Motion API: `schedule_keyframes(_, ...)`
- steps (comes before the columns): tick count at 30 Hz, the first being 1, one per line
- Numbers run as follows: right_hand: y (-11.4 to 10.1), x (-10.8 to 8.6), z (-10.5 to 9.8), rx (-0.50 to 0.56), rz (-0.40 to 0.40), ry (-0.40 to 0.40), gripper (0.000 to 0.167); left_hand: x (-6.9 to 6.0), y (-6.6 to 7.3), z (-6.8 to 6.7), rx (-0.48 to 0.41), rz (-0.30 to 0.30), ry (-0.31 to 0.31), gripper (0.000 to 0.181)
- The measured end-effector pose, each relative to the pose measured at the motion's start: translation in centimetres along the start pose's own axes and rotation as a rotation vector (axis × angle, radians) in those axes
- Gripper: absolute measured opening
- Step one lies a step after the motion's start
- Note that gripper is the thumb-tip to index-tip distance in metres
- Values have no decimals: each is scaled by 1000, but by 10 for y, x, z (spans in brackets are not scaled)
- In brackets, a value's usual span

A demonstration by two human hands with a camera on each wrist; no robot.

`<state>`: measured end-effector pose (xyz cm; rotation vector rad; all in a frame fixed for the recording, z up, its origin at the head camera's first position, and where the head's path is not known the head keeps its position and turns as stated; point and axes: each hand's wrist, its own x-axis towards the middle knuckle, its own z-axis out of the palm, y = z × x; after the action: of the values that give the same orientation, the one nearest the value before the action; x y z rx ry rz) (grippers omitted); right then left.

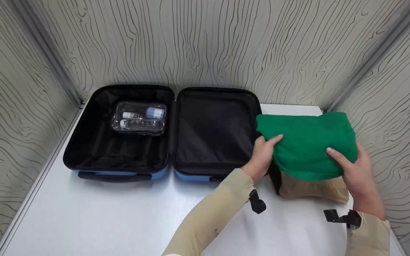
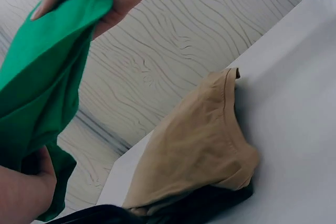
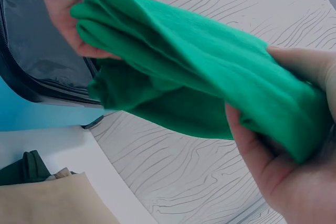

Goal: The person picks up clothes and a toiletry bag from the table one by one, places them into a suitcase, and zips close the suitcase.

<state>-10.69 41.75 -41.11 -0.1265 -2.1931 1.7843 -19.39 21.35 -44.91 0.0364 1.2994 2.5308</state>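
A folded green cloth (image 1: 308,142) is held up by both hands at the right of the table. My left hand (image 1: 264,156) grips its left end, thumb on top. At its right end my right hand (image 1: 359,174) pinches it between thumb and fingers. In the right wrist view the green cloth (image 3: 199,66) shows several folded layers, with a looser part hanging below. Beneath it a tan cloth (image 1: 311,188) lies on the table beside a dark cloth; the left wrist view shows the tan cloth (image 2: 184,150) apart from the green one.
An open suitcase (image 1: 212,128) with black lining and blue shell lies left of the hands. In its left half sits a clear travel pouch (image 1: 139,119) with small bottles. Patterned walls (image 1: 205,42) enclose the white table (image 1: 119,220) at the back and both sides.
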Motion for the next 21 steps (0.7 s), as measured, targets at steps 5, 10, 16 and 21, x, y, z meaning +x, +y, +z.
schedule_keyframes(5, 1, 2, 3, -15, -4, -48, 45, 5, 11, -13, 122, 12, 13, 24)
schedule_keyframes(10, 2, 9, 15, 85, 43, -49, 40, 9, 27, -24, 215, 16, 19, 26)
schedule_keyframes(16, 0, 21, 32, 10, 118, -29, 59, 10, 46, -40, 296, 43, -2, 45)
schedule_keyframes(21, 0, 29, 48, -22, 137, 4, 66, 11, 58, -51, 317, 95, -48, 52)
